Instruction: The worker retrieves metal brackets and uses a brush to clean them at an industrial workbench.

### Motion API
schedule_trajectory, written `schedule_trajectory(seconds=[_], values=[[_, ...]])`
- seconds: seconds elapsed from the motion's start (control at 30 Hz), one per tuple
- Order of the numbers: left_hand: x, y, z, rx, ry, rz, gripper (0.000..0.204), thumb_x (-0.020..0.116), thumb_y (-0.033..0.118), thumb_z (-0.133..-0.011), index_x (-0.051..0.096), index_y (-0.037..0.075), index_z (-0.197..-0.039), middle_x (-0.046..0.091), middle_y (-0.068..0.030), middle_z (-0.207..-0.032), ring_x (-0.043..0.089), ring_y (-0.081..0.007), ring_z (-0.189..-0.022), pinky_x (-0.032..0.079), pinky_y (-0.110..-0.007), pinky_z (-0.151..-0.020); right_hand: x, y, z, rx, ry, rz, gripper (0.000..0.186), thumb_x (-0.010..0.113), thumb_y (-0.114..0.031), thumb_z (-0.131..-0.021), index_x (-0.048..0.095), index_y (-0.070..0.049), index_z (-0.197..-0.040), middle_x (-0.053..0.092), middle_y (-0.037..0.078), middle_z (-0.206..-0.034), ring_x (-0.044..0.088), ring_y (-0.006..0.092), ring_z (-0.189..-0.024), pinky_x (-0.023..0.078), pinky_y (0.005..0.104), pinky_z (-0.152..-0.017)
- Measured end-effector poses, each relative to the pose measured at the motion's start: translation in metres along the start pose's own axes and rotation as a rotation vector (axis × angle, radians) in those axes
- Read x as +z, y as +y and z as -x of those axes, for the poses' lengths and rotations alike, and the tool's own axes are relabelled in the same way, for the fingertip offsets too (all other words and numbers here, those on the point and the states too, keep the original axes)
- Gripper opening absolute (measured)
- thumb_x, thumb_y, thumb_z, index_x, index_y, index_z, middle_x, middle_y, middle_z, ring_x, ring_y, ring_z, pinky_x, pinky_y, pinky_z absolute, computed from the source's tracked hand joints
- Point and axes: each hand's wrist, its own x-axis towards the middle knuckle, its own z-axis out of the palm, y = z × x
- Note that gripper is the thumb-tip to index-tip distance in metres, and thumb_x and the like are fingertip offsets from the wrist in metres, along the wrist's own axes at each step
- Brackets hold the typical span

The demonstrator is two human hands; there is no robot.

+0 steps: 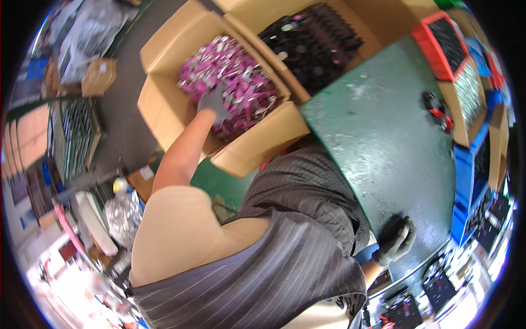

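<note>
My left hand (216, 104), in a grey glove, reaches down into an open cardboard box (159, 104) on the left. It touches a heap of small purple and silver metal parts (241, 77); its fingers are blurred and partly hidden there. My right hand (396, 242), gloved too, rests at the near edge of a green-topped table (378, 137). Its fingers are curled in, and whatever they may hold is hidden. Beside the first box stands a second cardboard box (378, 16) with many black parts (312, 44).
On the table's far right lies a black and red hand tool (437, 112). Red bins (423, 38), a carton of silvery pieces (469, 93) and blue bins (464, 181) line that edge. Stacked panels (76, 137) and plastic-wrapped goods (90, 38) stand at left.
</note>
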Motion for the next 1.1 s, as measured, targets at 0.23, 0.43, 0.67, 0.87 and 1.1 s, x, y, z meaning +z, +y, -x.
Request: schedule_trajectory(seconds=[0.23, 0.43, 0.67, 0.87, 1.1], values=[[0.009, 0.005, -0.013, -0.027, -0.167, -0.287, 0.086, 0.078, 0.03, -0.052, 0.039, 0.005, -0.124, 0.054, -0.0183, -0.116, 0.054, -0.0335, -0.105, 0.045, -0.038, -0.09, 0.013, -0.04, -0.006, -0.108, -0.033, 0.207, 0.017, 0.05, -0.009, -0.081, 0.059, 0.004, -0.087, 0.058, 0.012, -0.081, 0.053, 0.0205, -0.074, 0.042, 0.03, -0.07], [0.024, 0.001, -0.012, 0.042, -0.064, -0.209, 0.082, 0.075, 0.031, -0.053, 0.04, 0.0, -0.121, 0.054, -0.0206, -0.114, 0.054, -0.0349, -0.104, 0.046, -0.038, -0.088, 0.011, -0.039, -0.006, -0.106, -0.016, 0.219, 0.014, 0.051, -0.006, -0.078, 0.059, 0.003, -0.084, 0.059, 0.014, -0.079, 0.056, 0.025, -0.073, 0.043, 0.0323, -0.069], [0.016, -0.002, 0.005, 0.023, -0.025, -0.06, 0.08, 0.076, 0.026, -0.057, 0.04, 0.003, -0.125, 0.056, -0.0218, -0.112, 0.054, -0.035, -0.103, 0.044, -0.04, -0.088, 0.005, -0.041, -0.006, -0.116, -0.103, 0.197, 0.018, 0.049, -0.01, -0.083, 0.058, 0.004, -0.088, 0.059, 0.011, -0.084, 0.054, 0.0191, -0.078, 0.042, 0.0283, -0.073], [-0.001, 0.003, 0.017, 0.013, -0.086, 0.032, 0.076, 0.077, 0.024, -0.057, 0.045, 0.004, -0.123, 0.057, -0.0199, -0.111, 0.055, -0.0334, -0.103, 0.044, -0.038, -0.088, 0.004, -0.033, -0.004, -0.11, -0.126, 0.149, 0.017, 0.047, -0.007, -0.085, 0.058, 0.005, -0.09, 0.059, 0.011, -0.089, 0.054, 0.0195, -0.084, 0.041, 0.0297, -0.079], [-0.021, -0.045, 0.014, 0.037, -0.077, 0.549, 0.066, 0.081, 0.02, -0.056, 0.053, 0.001, -0.112, 0.063, -0.0112, -0.101, 0.059, -0.0216, -0.092, 0.045, -0.032, -0.082, 0.007, -0.025, -0.002, -0.143, -0.058, 0.074, 0.02, 0.048, -0.01, -0.087, 0.058, 0.006, -0.092, 0.059, 0.012, -0.087, 0.054, 0.0207, -0.081, 0.042, 0.0307, -0.076]])
